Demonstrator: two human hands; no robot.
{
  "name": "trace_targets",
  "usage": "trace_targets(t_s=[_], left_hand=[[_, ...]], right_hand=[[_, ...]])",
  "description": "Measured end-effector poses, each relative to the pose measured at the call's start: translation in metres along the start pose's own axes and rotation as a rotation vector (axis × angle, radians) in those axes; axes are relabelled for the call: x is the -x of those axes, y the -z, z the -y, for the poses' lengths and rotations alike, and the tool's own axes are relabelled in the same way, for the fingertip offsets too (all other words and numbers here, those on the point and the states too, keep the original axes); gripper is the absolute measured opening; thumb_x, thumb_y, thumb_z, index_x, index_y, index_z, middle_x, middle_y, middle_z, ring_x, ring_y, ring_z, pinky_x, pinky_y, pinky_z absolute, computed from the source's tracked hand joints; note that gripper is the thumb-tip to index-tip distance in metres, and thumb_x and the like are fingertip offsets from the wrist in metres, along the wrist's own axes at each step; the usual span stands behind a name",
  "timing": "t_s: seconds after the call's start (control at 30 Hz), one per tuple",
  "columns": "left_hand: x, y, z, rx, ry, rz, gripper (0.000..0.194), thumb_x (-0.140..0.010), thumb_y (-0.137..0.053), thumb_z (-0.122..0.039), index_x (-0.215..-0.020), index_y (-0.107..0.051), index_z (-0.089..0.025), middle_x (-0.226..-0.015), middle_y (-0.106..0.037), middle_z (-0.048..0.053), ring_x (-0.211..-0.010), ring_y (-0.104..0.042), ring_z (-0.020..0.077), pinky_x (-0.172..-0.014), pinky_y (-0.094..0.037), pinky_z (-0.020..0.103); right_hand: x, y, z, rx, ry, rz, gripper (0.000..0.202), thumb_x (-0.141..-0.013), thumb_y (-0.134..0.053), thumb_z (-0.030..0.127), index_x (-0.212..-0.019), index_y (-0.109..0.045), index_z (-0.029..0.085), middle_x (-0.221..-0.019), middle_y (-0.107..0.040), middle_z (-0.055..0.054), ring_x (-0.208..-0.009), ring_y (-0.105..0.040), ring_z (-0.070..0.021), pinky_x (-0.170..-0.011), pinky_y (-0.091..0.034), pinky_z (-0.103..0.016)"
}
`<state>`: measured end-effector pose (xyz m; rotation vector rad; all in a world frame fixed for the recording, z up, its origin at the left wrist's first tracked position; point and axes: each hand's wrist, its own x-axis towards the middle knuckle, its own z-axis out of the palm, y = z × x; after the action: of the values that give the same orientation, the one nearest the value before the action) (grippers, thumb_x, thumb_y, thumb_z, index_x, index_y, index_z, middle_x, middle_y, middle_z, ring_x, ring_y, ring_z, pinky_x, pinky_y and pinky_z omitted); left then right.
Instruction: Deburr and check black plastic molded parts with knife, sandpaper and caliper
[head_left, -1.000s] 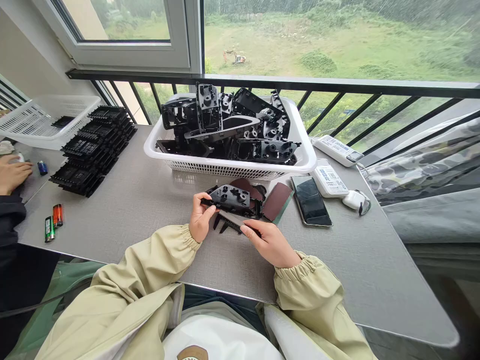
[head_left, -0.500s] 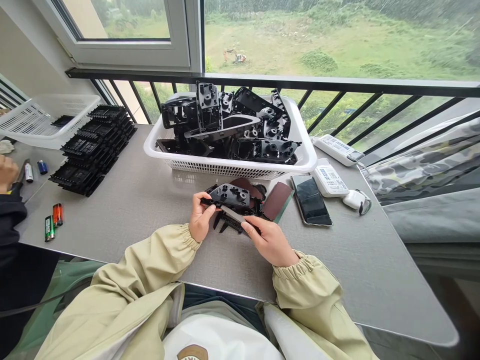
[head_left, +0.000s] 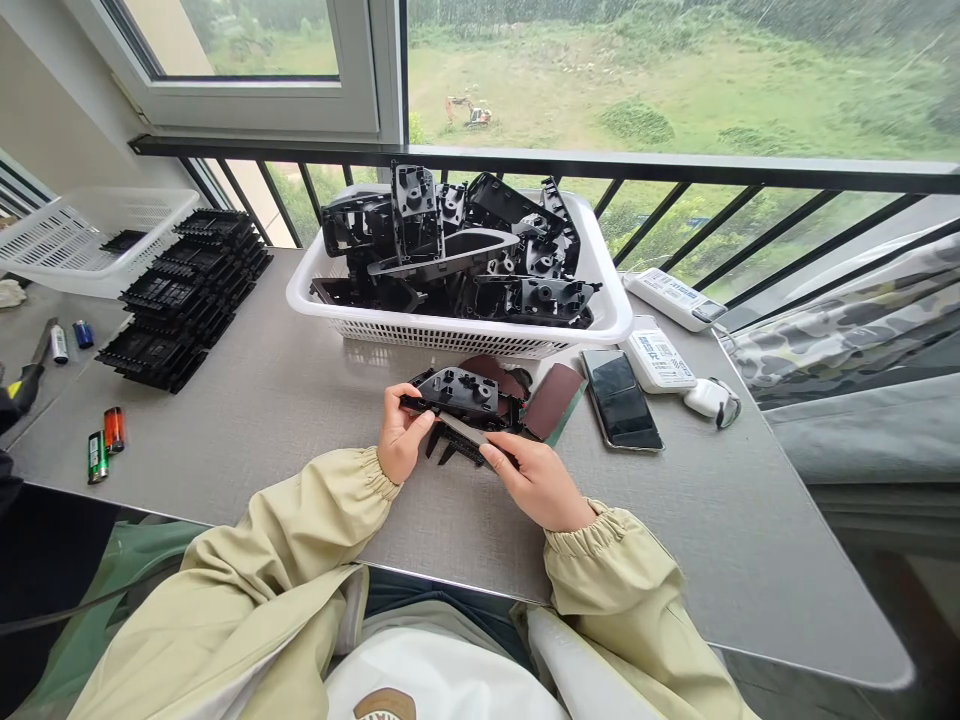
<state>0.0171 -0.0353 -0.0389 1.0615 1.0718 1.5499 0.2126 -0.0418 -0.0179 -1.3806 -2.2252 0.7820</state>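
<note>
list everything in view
large basket: 1, white, centre, holds black parts
second basket: 1, white, left
stacked parts: several, black, left
cylinders: 4, orange, green, blue, white, left
bladed tool: 1, black-yellow, left
phone: 1, black, right
blocks: 2, white, right
case: 1, white, right
sheets: several, maroon, centre
pronged tool: 1, black, centre
table: 1, grey, below
railing: 1, black, behind
window: 1, white, back
curtains: some, grey, right
left hand: 1, khaki-sleeved, holding black part
right hand: 1, khaki-sleeved, holding grey strip

No text is legible, the print on white devices (head_left: 661, 357) being too small
</note>
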Motion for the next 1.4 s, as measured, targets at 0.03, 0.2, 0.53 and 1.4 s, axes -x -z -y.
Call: trace_targets(t_s=[0.03,0.2,0.53,1.4], left_hand=[[0.0,0.0,0.0,0.004,-0.004,0.007,0.036,-0.073,-0.068,-0.031,-0.094,-0.039,-0.025,-0.082,-0.052,-0.003,-0.069,-0.055,0.0117,-0.068,-0.049,0.029],[-0.001,-0.002,0.001,0.023,-0.013,-0.015,0.044,-0.072,-0.071,-0.028,-0.096,-0.034,-0.026,-0.083,-0.052,-0.004,-0.069,-0.055,0.0098,-0.069,-0.046,0.026],[-0.011,0.003,0.002,-0.002,-0.032,-0.186,0.05,-0.066,-0.072,-0.023,-0.101,-0.036,-0.025,-0.081,-0.052,-0.005,-0.072,-0.054,0.0101,-0.072,-0.044,0.025],[-0.017,-0.003,-0.011,0.281,0.676,-0.098,0.031,-0.053,-0.085,-0.024,-0.072,-0.064,-0.011,-0.067,-0.067,0.001,-0.058,-0.063,0.0088,-0.053,-0.051,0.018]], right_hand=[[0.0,0.0,0.0,-0.001,0.008,0.016,0.036,-0.095,-0.04,0.039,-0.104,-0.068,0.018,-0.097,-0.075,-0.009,-0.084,-0.071,-0.0231,-0.072,-0.053,-0.032],[0.001,0.001,0.001,-0.018,0.016,0.037,0.034,-0.094,-0.042,0.041,-0.106,-0.065,0.019,-0.092,-0.075,-0.008,-0.076,-0.07,-0.0211,-0.068,-0.052,-0.031],[0.002,-0.002,-0.004,-0.12,-0.044,-0.08,0.05,-0.092,-0.047,0.043,-0.135,-0.04,0.019,-0.096,-0.073,-0.007,-0.077,-0.07,-0.0203,-0.073,-0.056,-0.034],[0.004,-0.005,0.004,-0.049,0.059,0.047,0.059,-0.092,-0.048,0.031,-0.147,-0.031,0.024,-0.132,-0.061,-0.006,-0.087,-0.071,-0.0208,-0.08,-0.056,-0.037]])
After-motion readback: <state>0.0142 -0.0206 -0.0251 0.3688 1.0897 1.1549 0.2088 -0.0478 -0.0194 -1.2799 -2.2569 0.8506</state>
